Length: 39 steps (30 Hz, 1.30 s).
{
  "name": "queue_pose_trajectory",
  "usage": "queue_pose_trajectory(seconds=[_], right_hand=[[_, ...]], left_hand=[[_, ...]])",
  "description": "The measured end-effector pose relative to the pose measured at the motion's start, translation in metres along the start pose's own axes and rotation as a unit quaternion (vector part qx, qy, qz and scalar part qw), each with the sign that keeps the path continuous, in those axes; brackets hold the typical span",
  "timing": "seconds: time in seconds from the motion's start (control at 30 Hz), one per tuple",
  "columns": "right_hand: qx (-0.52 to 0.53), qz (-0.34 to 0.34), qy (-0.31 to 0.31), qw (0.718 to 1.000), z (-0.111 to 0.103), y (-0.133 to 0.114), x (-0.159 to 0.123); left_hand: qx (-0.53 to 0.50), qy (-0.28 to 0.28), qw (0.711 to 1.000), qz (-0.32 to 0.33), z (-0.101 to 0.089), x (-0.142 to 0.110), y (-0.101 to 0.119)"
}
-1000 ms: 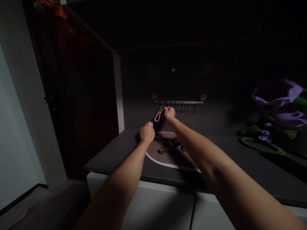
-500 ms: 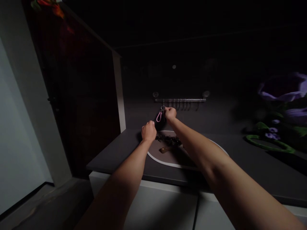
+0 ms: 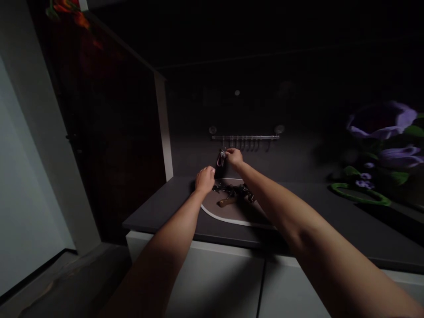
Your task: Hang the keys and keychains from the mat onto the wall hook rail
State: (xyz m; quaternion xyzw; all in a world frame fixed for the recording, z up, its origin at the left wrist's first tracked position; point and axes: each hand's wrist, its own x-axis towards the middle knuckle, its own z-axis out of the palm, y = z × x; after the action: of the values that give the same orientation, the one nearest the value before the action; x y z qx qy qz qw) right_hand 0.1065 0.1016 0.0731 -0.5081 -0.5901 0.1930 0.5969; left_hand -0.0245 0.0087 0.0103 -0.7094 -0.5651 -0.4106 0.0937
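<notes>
My right hand pinches a key ring just under the left end of a clear hook rail on the dark wall. A pink strap and what look like keys dangle from the ring. Whether the ring sits on a hook is too small to tell. My left hand hovers lower and to the left, over the edge of a brownish mat with a white rim. Its fingers are loosely bent, and I see nothing in them. On the mat lies a dark pile of small items with a brown piece in front.
Purple flowers stand at the right on the dark counter, beside a green loop. White cabinet doors are below. A dark door is at the left, and orange flowers hang at the top left.
My right hand has brought the key ring slightly closer to the rail's hooks, and the hanging bunch has turned. The left hand's fingers have loosened a little. The view has shifted slightly to the right.
</notes>
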Motion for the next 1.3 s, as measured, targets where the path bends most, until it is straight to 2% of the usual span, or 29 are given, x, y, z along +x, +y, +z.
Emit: queue_pose_trajectory(seconds=[0.2, 0.33, 0.43, 0.6, 0.73, 0.87, 0.97, 1.13, 1.3], right_hand=[[0.009, -0.018, -0.028, 0.999, -0.016, -0.007, -0.027], [0.003, -0.048, -0.058, 0.997, -0.026, -0.004, -0.059], [-0.064, -0.093, -0.097, 0.989, -0.038, 0.0, -0.088], [-0.203, -0.157, -0.151, 0.955, -0.057, 0.006, -0.122], [-0.265, -0.193, -0.197, 0.924, -0.06, 0.011, -0.128], [-0.304, -0.217, -0.221, 0.901, -0.057, 0.016, -0.125], [-0.312, -0.214, -0.221, 0.899, -0.055, 0.02, -0.123], [-0.303, -0.213, -0.218, 0.903, -0.053, 0.022, -0.122], [-0.313, -0.221, -0.23, 0.894, -0.053, 0.021, -0.121]], left_hand=[[-0.038, -0.027, 0.999, 0.007, 0.0, -0.002, -0.004], [-0.04, -0.079, 0.996, 0.006, -0.004, -0.002, -0.007], [-0.021, -0.134, 0.991, -0.01, -0.009, -0.004, -0.007], [0.037, -0.206, 0.977, -0.041, -0.013, -0.006, -0.009], [0.062, -0.251, 0.965, -0.052, -0.008, -0.007, -0.011], [0.054, -0.249, 0.965, -0.059, -0.003, -0.007, -0.012], [0.026, -0.237, 0.969, -0.063, 0.0, -0.008, -0.012], [-0.05, -0.255, 0.963, -0.072, 0.007, -0.007, -0.016], [-0.051, -0.236, 0.969, -0.048, 0.008, -0.005, -0.016]])
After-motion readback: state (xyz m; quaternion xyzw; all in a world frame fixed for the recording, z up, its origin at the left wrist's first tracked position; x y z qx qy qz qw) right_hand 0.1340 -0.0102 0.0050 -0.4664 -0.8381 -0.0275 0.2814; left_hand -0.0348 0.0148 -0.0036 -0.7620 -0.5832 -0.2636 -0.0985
